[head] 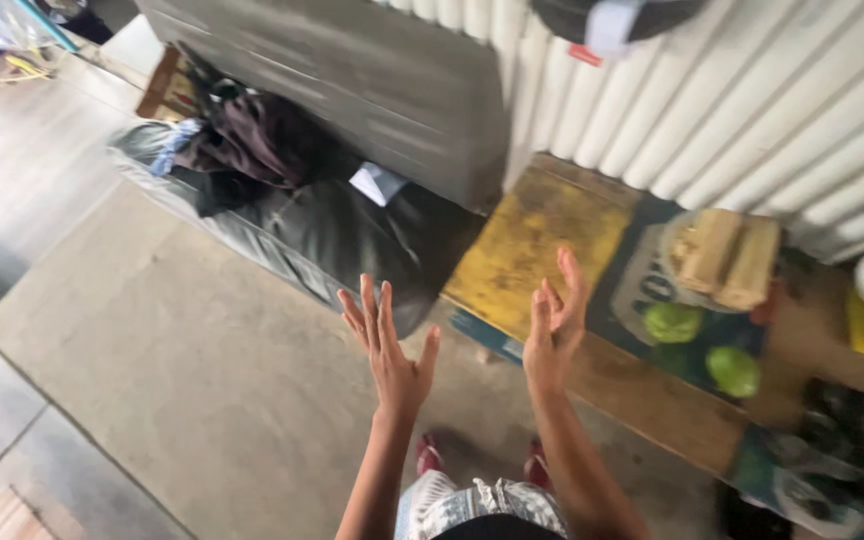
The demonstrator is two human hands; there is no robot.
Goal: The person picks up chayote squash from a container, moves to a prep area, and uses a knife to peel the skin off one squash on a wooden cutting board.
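Both my hands are raised in front of me, empty, fingers spread. My left hand [389, 340] shows its palm, hovering over the concrete floor [182, 340]. My right hand [555, 322] is turned edge-on, close to the front edge of a low wooden bench [537, 235] with a worn yellow top. The two hands are a short gap apart and touch nothing. On the bench to the right stand a plate with tan wooden-looking blocks [727, 258] and two green round fruits [702, 345]. The picture is blurred by motion.
A dark cushion or mattress [322, 235] lies on the floor to the left of the bench, with dark clothes [252, 145] piled on it. A corrugated white wall [752, 100] runs behind. Bags [832, 460] sit at the right. My red-slippered feet [430, 452] show below.
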